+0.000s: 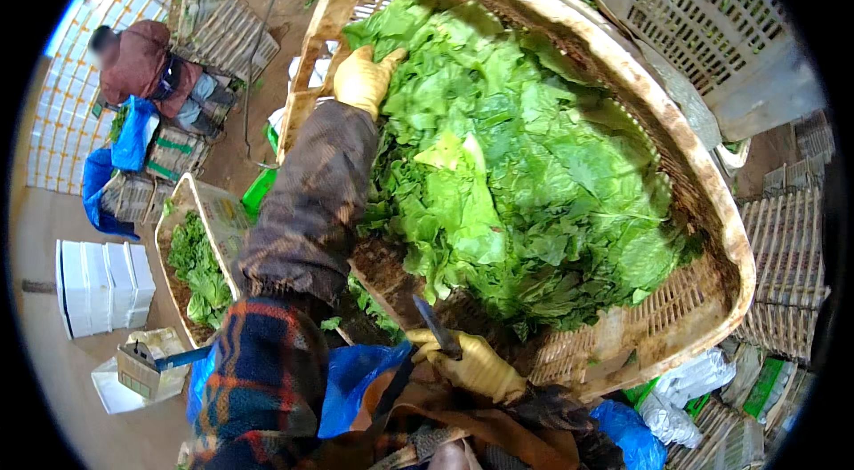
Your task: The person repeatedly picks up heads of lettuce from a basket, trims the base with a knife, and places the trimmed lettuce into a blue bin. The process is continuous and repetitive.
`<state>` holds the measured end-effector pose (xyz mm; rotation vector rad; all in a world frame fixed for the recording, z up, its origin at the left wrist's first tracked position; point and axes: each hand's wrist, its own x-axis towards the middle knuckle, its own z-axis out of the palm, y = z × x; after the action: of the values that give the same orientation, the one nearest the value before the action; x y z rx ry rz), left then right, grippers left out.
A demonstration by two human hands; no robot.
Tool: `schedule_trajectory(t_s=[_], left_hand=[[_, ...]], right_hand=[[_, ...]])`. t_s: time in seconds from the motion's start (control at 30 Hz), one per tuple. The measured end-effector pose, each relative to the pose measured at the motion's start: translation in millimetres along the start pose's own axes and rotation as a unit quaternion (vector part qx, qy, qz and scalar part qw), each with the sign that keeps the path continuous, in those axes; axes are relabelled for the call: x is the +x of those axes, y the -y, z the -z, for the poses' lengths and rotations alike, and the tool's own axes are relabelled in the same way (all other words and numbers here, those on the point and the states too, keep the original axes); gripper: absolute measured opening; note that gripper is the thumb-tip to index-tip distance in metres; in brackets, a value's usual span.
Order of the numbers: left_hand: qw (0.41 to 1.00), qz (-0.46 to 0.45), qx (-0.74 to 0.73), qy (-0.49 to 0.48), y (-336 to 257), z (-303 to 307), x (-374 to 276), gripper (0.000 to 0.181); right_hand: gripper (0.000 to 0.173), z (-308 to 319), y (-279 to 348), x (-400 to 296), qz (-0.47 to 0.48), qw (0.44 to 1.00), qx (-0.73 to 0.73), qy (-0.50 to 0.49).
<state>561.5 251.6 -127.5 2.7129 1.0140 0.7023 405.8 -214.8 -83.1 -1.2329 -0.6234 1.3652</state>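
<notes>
A large, soil-stained pale plastic crate (700, 183) holds a heap of loose green lettuce leaves (527, 156). My left hand (363, 80), in a yellow glove, reaches inside the crate's left side and touches leaves there. Its fingertips are partly hidden, so whether they grip a leaf is unclear. Near the crate's front edge, my right hand (474, 363), also gloved in yellow, is closed around a knife (434, 326). The dark blade points up and left, towards the leaves. A paler lettuce piece (457, 196) lies on top of the heap.
A smaller crate (193, 283) with greens stands at left, near white foam boxes (107, 286). Further back, a person (147, 66) bends over crates beside a blue plastic bag (133, 133). Upright slatted crates (707, 16) border the far right; stacked crates (780, 270) stand below them.
</notes>
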Motion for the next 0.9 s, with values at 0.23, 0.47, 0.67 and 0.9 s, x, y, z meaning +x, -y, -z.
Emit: schedule_trajectory(t_s=[0.23,0.47,0.67,0.9], left_hand=[[0.919,-0.110,-0.098,-0.365,-59.6,240.7,-142.0,0.032],[0.760,0.281,-0.547,-0.210,-52.0,308.3,-370.8,0.018],[0.906,0.143,-0.308,0.254,-12.1,367.7,-499.4,0.059],[0.891,0.158,-0.425,0.015,51.0,406.3,-517.1,0.101]], right_hand=[[0.020,-3.3,32.8,-3.3,-0.080,0.990,-0.047,-0.110],[0.047,-58.1,57.5,50.0,0.223,0.968,-0.053,-0.099],[0.042,-81.0,-10.4,32.4,0.023,0.958,0.279,0.063],[0.040,-203.1,-3.4,24.9,0.200,0.939,-0.280,-0.009]])
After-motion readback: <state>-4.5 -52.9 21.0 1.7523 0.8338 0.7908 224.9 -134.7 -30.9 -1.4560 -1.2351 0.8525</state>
